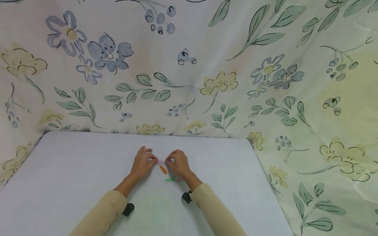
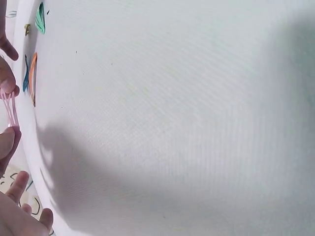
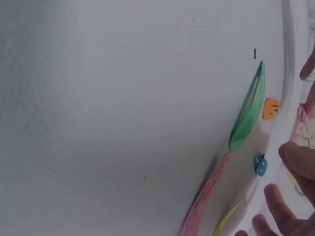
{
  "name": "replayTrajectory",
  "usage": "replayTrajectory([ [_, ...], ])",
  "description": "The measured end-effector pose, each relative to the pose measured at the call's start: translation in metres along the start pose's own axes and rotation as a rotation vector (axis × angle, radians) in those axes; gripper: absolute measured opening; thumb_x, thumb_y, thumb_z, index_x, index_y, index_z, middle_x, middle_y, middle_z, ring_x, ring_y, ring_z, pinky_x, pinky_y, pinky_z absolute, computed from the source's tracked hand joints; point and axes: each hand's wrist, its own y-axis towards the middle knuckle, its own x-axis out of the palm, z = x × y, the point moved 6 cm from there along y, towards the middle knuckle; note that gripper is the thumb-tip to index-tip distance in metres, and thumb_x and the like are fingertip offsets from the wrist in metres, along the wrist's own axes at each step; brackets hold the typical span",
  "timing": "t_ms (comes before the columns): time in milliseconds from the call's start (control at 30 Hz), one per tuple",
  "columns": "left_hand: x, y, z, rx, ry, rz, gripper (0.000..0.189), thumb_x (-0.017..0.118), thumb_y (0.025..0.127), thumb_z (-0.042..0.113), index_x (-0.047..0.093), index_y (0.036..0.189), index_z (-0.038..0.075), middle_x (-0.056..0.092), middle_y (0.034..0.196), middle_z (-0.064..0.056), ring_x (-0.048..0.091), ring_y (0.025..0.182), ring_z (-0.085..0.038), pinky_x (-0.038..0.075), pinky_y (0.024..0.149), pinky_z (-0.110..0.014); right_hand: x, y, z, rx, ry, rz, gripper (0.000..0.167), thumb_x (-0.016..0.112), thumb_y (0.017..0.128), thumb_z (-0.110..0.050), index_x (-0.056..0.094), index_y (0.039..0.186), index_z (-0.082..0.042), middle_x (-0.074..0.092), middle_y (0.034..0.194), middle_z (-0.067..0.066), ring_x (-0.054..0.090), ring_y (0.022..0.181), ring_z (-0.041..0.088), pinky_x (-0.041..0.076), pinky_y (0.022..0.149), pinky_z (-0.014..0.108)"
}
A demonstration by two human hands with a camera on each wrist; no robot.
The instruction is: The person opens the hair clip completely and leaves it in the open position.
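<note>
Between my two hands a pink snap hair clip is stretched level, one end pinched by each. My left hand pinches its left end with thumb and forefinger, the other fingers raised. Thumb and fingertips of my right hand hold the other end. In the left wrist view the clip's thin pink strips show between the fingertips. Just nearer than the hands lies an orange hair clip. Closer still is a green hair clip, with another pink clip end to end with it.
A small blue clip and a yellow clip lie by the green one in the right wrist view. The white table ends at a flowered cloth behind. Dark wrist cameras hang under both sleeves.
</note>
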Motion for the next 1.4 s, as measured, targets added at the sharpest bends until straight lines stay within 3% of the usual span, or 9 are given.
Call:
replayTrajectory([
  [267,0.002,-0.002,-0.004,0.021,0.035,0.004,0.008,0.072,0.09,0.01,0.075,0.09,0.003,0.056,0.134,-0.024,0.026,0.143,-0.046,0.025,0.109,-0.068,0.009,-0.001,0.006,0.0,-0.021,-0.021,0.008,0.073,0.091,-0.017,0.08,0.091,-0.014,0.064,0.118,0.006,0.056,0.116,0.023,0.043,0.101,0.05],
  [500,0.004,-0.004,-0.007,0.06,0.081,0.016,0.007,0.073,0.089,0.012,0.076,0.09,0.005,0.057,0.131,-0.024,0.038,0.135,-0.046,0.029,0.106,-0.066,0.009,-0.001,0.003,-0.017,-0.061,-0.03,0.009,0.071,0.093,-0.017,0.08,0.094,-0.015,0.065,0.119,0.005,0.057,0.116,0.023,0.044,0.101,0.049],
  [800,0.001,-0.01,-0.004,0.146,0.071,0.041,0.007,0.075,0.088,0.012,0.075,0.093,0.007,0.055,0.135,-0.024,0.041,0.133,-0.043,0.034,0.102,-0.067,0.006,-0.005,0.002,-0.03,-0.091,-0.044,0.013,0.072,0.091,-0.018,0.079,0.102,-0.016,0.066,0.117,0.005,0.057,0.115,0.024,0.045,0.1,0.049],
  [1033,-0.001,-0.014,0.006,0.269,0.02,-0.02,0.005,0.078,0.083,0.007,0.078,0.086,0.011,0.054,0.137,-0.022,0.04,0.136,-0.041,0.031,0.103,-0.07,0.001,-0.008,-0.001,-0.101,-0.109,-0.063,0.01,0.075,0.09,-0.019,0.08,0.098,-0.017,0.066,0.118,0.004,0.057,0.116,0.022,0.046,0.099,0.045],
  [1267,0.002,-0.016,0.004,0.27,0.076,-0.148,0.018,0.076,0.086,0.01,0.08,0.104,0.013,0.048,0.147,-0.02,0.03,0.143,-0.046,0.024,0.108,-0.07,0.006,-0.017,0.001,-0.175,-0.14,-0.155,0.015,0.077,0.088,-0.024,0.08,0.101,-0.017,0.065,0.124,0.002,0.052,0.124,0.021,0.041,0.106,0.046],
  [1400,0.004,-0.017,0.005,0.285,0.111,-0.169,0.02,0.076,0.087,0.011,0.079,0.107,0.014,0.046,0.148,-0.022,0.031,0.142,-0.047,0.025,0.108,-0.069,0.008,-0.021,0.0,-0.202,-0.174,-0.171,0.019,0.079,0.086,-0.027,0.08,0.103,-0.018,0.065,0.126,0.001,0.05,0.127,0.021,0.04,0.106,0.048],
])
